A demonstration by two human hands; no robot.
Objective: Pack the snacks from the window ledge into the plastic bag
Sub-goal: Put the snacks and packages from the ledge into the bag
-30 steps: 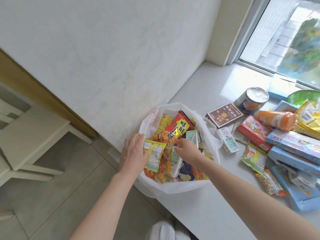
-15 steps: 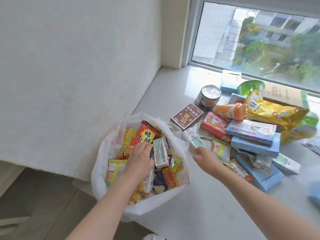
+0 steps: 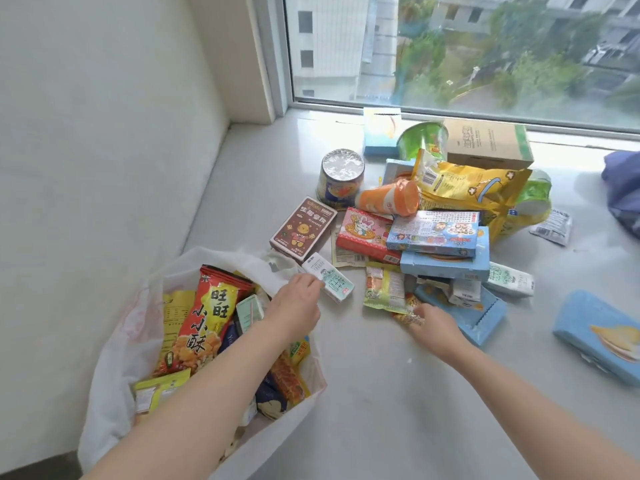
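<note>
A white plastic bag (image 3: 114, 393) hangs open at the ledge's near left edge. It is filled with snacks, among them a tall red packet (image 3: 207, 320). My left hand (image 3: 294, 306) reaches over the bag's rim and its fingertips pinch the near end of a small white-green carton (image 3: 332, 282) lying on the ledge. My right hand (image 3: 433, 327) is further right, with its fingers closed on a small orange foil packet (image 3: 408, 315) at the front of the snack pile.
The pile holds a brown box (image 3: 303, 230), a foil-lidded can (image 3: 341, 178), an orange tube (image 3: 391, 199), a red-pink box (image 3: 367, 233), stacked blue boxes (image 3: 443, 265), a yellow bag (image 3: 467, 188) and a green-yellow packet (image 3: 384, 289). A cardboard box (image 3: 485, 143) stands by the window. A blue box (image 3: 599, 334) lies apart at right.
My left hand came out of the bag and took the small carton's end. My right hand moved right from that carton to the orange packet. My head turned toward the window.
</note>
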